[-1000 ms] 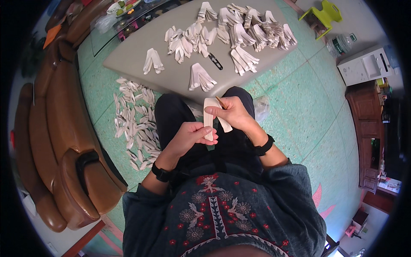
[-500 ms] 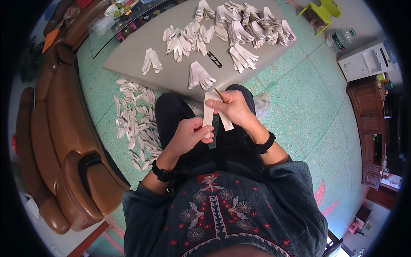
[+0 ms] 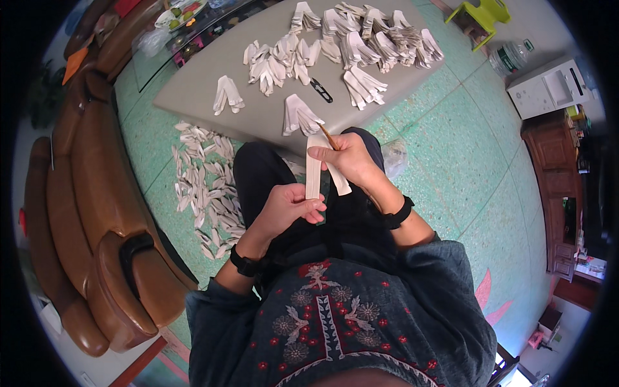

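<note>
Pale strip: folded into two legs, above the lap, just off the near corner of the grey bench (image 3: 187, 90); the strip (image 3: 313, 177) looks part-worked, a judgement.
Right hand: grasping; the right hand (image 3: 353, 158) presses the strip under its thumb and also carries a thin brown stick (image 3: 329, 137), which points toward the bench.
Left hand: at the strip's lower end, fingers curled and thumb beside it; whether the left hand (image 3: 290, 203) pinches the end, I cannot tell.
Bench bundles: a fanned bundle (image 3: 302, 115) lies by the near corner, a smaller bundle (image 3: 228, 95) toward the left corner, and a crowded cluster (image 3: 380, 42) fills the far right; these appear finished or sorted, though that is a guess.
Floor pile: many loose pale pieces (image 3: 206, 174) lie below the bench's left near edge; whether they are done or waiting, I cannot tell.
Black snips: black snips (image 3: 320, 90) lie between the cluster and the fanned bundle, pale marks too small to read.
Water bottle: the clear bottle (image 3: 509, 58) wears a green label, its writing indistinct.
</note>
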Demonstrator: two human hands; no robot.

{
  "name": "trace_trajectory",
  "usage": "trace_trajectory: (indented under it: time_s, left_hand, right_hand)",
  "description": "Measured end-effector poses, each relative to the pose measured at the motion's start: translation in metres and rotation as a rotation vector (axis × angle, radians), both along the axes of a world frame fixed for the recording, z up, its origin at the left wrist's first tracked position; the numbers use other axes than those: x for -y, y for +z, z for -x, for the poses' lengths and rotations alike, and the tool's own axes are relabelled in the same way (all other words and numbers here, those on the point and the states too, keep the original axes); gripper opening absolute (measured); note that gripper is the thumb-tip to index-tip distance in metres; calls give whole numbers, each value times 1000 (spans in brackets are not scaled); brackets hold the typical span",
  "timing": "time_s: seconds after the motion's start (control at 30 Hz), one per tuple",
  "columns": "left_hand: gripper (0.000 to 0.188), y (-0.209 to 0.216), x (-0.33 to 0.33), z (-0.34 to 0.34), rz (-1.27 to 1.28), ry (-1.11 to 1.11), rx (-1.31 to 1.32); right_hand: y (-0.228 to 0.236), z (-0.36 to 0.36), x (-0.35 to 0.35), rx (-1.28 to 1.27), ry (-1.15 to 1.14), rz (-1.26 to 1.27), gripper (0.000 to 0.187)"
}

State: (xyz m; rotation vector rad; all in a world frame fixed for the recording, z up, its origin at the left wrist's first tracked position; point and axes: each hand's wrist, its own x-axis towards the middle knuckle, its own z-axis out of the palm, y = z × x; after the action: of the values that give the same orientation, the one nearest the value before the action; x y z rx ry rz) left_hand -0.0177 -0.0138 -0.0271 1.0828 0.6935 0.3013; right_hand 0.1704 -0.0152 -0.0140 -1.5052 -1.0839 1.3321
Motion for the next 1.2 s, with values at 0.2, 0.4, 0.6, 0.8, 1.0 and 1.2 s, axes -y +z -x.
trace_trajectory:
  time_s: [0.2,0.4,0.6,0.8,1.0,1.2]
  left_hand:
    - [19,-1,3,0,38,-43,-18]
    - [24,-4,-7,3,-8,-1,-47]
    - [22,-13,-18,3,65,210,-13]
    - [21,-12,-37,-15,-156,594,69]
    - [28,-7,-43,-18,-104,645,81]
    - [38,-28,-66,-13,-178,446,-19]
  right_hand:
    - [-8,1,-3,-11,29,55,19]
    - [-19,5,-8,-5,71,85,23]
    - [-23,2,8,-294,162,67,22]
    - [-30,15,4,-173,368,45,26]
    - [-15,10,5,-197,396,78,27]
    - [-26,-18,-13,29,268,14,22]
